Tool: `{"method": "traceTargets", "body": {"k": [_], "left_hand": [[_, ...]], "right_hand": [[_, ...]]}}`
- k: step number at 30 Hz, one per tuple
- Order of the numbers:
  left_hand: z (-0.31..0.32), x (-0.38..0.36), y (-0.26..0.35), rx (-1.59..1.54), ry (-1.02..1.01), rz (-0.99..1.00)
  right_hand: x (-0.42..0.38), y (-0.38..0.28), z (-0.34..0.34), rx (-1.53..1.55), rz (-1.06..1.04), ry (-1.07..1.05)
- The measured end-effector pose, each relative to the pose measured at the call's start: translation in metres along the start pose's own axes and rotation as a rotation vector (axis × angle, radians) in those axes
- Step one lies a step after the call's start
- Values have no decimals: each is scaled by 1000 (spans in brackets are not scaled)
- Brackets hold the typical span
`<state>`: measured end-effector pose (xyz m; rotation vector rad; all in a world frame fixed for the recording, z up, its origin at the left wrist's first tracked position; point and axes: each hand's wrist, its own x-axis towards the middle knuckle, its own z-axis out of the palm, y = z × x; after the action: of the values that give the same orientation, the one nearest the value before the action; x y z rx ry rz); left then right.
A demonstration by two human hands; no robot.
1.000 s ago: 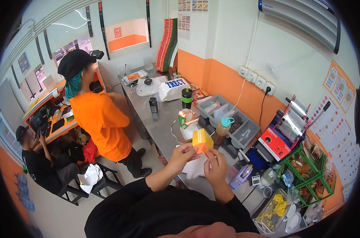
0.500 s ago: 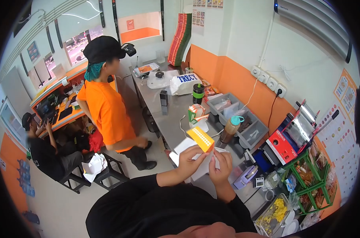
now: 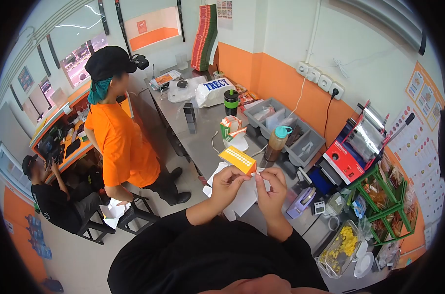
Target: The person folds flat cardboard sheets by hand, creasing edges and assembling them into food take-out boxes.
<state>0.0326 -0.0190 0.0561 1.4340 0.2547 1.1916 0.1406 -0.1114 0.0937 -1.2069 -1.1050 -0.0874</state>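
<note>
Above the metal table point(image 3: 169, 111), my left hand point(image 3: 227, 186) is closed around the left side of a small yellow-orange cardboard box point(image 3: 237, 159) with rows of white marks. The fingers of my right hand point(image 3: 272, 190) are pinched together at the box's near right corner, on what looks like a folded flap. White unfolded card sheets point(image 3: 242, 200) lie under my hands. Just beyond the box stand folded striped food cartons point(image 3: 229, 127) and a brown bottle with a turquoise lid point(image 3: 277, 142).
Ahead are a grey divided bin point(image 3: 303, 148), a black-green tumbler point(image 3: 231, 102) and a white bag point(image 3: 215, 92). To the right stand a red sealing machine point(image 3: 344, 159), a tape dispenser point(image 3: 300, 202), green crates point(image 3: 386, 210) and a tray of yellow food point(image 3: 340, 247). A co-worker point(image 3: 119, 142) stands at left.
The box has tipped flatter and lower, and my hands have drawn closer together at its near edge. The co-worker's hand has reached down to the white papers on the stool. The view has shifted.
</note>
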Motion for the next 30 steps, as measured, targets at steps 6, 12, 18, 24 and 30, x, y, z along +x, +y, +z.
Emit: {"method": "traceTargets", "body": {"k": [6, 12, 18, 24, 30], "left_hand": [[-2, -3, -5, 26, 10, -65], [0, -5, -4, -48, -6, -76], [-6, -4, -10, -84, -61, -43], [-5, 3, -9, -252, -19, -151], [-3, -2, -8, -219, -22, -204]], "right_hand": [[-2, -2, -1, -14, 27, -30], [-1, -5, 0, -70, -28, -7], [-5, 0, 0, -124, -45, -58], [-2, -5, 0, -34, 32, -52], [-10, 9, 1, -2, -65, -45]]}}
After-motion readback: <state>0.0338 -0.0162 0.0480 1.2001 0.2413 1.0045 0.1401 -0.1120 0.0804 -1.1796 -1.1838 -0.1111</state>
